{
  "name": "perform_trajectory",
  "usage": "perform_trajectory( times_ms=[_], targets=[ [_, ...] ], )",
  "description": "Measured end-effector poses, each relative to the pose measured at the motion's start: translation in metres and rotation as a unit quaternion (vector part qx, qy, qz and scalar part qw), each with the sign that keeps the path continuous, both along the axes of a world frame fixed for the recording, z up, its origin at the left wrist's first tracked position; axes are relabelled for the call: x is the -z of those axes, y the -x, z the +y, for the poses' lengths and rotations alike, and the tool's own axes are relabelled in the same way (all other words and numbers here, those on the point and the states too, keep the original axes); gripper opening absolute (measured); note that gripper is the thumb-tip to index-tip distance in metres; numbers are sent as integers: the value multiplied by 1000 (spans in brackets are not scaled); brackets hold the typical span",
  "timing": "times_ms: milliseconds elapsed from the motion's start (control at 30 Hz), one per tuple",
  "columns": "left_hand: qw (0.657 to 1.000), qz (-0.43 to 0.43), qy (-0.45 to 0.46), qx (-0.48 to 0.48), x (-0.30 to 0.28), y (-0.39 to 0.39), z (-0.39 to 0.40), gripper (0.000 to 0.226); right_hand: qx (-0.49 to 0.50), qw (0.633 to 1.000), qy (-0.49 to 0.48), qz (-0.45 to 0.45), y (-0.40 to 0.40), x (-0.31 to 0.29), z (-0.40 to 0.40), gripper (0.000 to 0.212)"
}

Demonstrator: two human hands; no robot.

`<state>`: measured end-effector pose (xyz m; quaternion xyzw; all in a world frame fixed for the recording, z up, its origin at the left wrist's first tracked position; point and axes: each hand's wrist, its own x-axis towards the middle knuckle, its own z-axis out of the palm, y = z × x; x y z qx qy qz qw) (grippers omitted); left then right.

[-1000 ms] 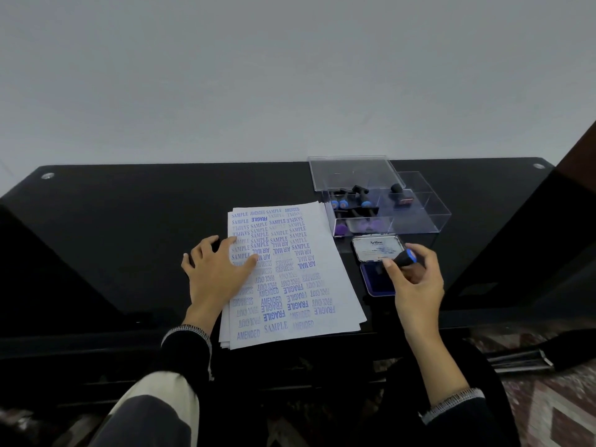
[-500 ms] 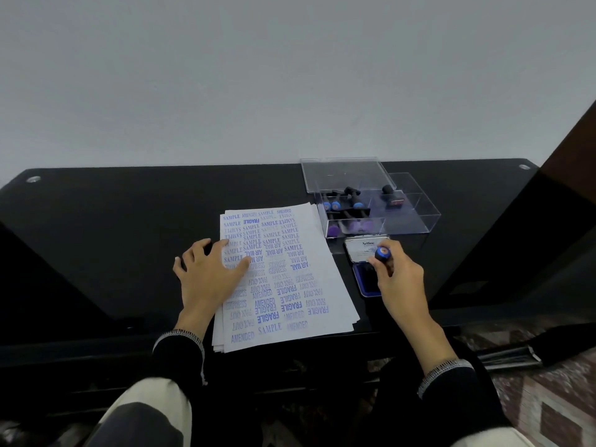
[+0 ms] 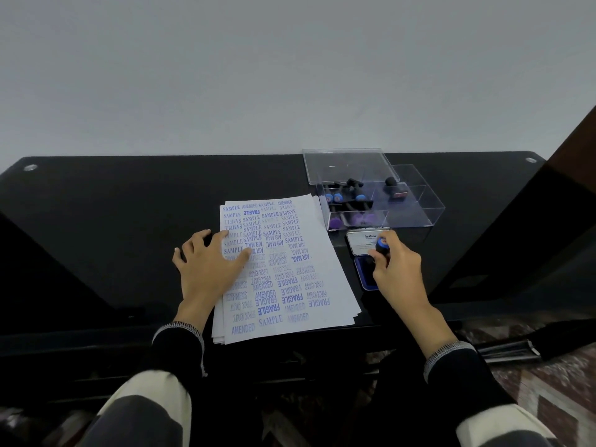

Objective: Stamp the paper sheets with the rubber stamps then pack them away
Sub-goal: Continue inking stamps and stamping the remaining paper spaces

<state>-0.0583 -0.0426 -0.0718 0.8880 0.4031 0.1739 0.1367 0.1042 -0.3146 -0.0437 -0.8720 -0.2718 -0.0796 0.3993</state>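
Observation:
A stack of white paper sheets (image 3: 290,272) lies on the black table, the top sheet covered in blue stamped words. My left hand (image 3: 206,269) rests flat on the stack's left edge, fingers spread. My right hand (image 3: 398,272) grips a black rubber stamp with a blue cap (image 3: 383,245), held upright on the blue ink pad (image 3: 364,275). The pad's open lid (image 3: 362,241) stands just behind it. A clear plastic box (image 3: 409,208) behind the pad holds several more stamps (image 3: 346,198).
The box's clear lid (image 3: 346,164) lies behind the box near the wall. The black glass table (image 3: 113,221) ends close to my body at its front edge. A dark panel (image 3: 532,237) rises at the right. Patterned floor shows at lower right.
My right hand brought the stamp from a tilted hold above the pad down onto the ink pad, upright. My left hand stayed on the paper.

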Motion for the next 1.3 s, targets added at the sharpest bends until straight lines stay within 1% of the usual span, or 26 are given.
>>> perform_trajectory(
  times_ms=[167,233,333,400,500,633,733,800,867,967,1067,1200,1300],
  targets=[
    [1000,3,-3,0,0,0,1,68,-12,997,65,32,-15,-4,4,24],
    [1000,1,-1,0,1,0,1,68,-11,999,47,22,-11,-3,3,24],
    [1000,0,-2,0,1,0,1,68,1,1000,-10,4,0,3,-2,21],
    [1000,-3,-3,1,1,0,0,68,17,999,-26,-11,5,8,-4,20],
    [1000,-2,-4,1,0,0,0,68,11,999,-40,-20,7,8,-5,19],
    [1000,3,-6,-1,0,0,0,68,-8,1000,4,6,-3,0,-2,23],
    [1000,6,-5,0,1,0,0,68,-13,996,73,49,-13,-12,3,23],
    [1000,7,-5,1,1,0,1,68,-15,992,96,82,-17,-16,5,24],
    [1000,6,-3,0,0,0,1,68,-15,992,89,84,-16,-16,6,25],
    [1000,10,-3,0,0,0,1,68,-13,998,31,46,-8,-7,1,26],
    [1000,10,-2,1,0,0,1,69,-6,999,-1,33,-1,2,-3,24],
    [1000,8,-3,0,0,0,1,68,-6,999,14,30,-3,-1,0,23],
    [1000,7,-3,0,-1,0,0,68,-16,997,61,48,-10,-12,5,21]
  ],
)
